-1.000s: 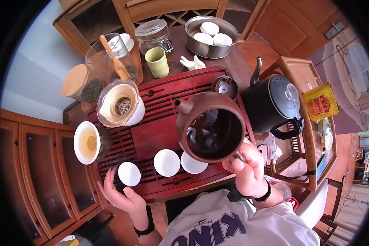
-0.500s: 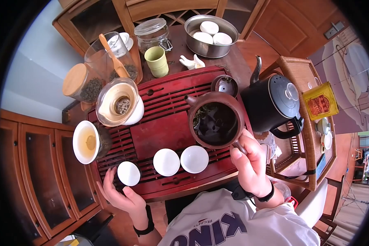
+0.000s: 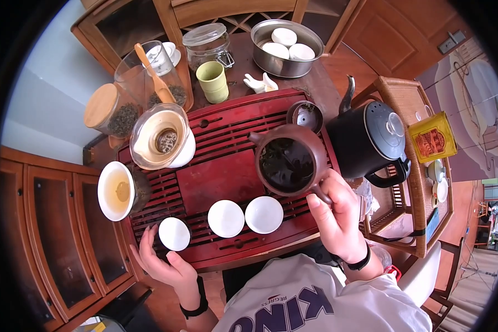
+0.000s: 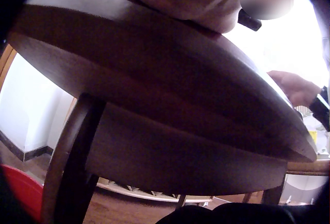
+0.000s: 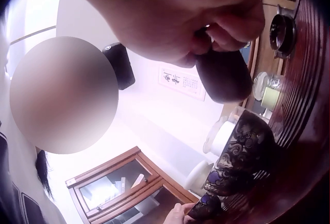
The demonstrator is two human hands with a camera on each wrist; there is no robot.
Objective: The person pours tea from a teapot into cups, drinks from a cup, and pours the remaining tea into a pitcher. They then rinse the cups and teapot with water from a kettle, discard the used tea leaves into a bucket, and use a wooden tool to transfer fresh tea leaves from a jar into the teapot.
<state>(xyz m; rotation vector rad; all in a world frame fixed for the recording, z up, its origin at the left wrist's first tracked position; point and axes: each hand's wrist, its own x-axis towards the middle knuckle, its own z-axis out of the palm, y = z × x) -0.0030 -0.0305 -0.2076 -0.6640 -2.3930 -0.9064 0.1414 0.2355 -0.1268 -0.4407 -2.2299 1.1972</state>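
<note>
In the head view my right hand (image 3: 340,218) grips the side handle of a brown clay teapot (image 3: 318,146). Lidless, with dark liquid and leaves inside, the pot is held above the right part of the red slatted tea tray (image 3: 216,188). My left hand (image 3: 166,268) rests at the tray's front left corner, its fingers loosely curved beside a small white-lined cup (image 3: 175,234). Two more such cups (image 3: 226,219) stand to the right of it. Dark patterned outsides show on the cups (image 5: 247,141) in the right wrist view. The left wrist view mostly shows the table's underside (image 4: 180,100).
A bowl of pale tea (image 3: 116,191) and a strainer over a white vessel (image 3: 163,138) stand at the tray's left. The teapot lid (image 3: 304,117) lies behind the pot, with a black kettle (image 3: 365,138) to the right. Jars, a green cup (image 3: 212,83) and a steel pot (image 3: 288,58) line the back.
The teapot has moved right and away from the body, appears smaller, and no longer covers the rightmost cup. My left hand has stayed in place.
</note>
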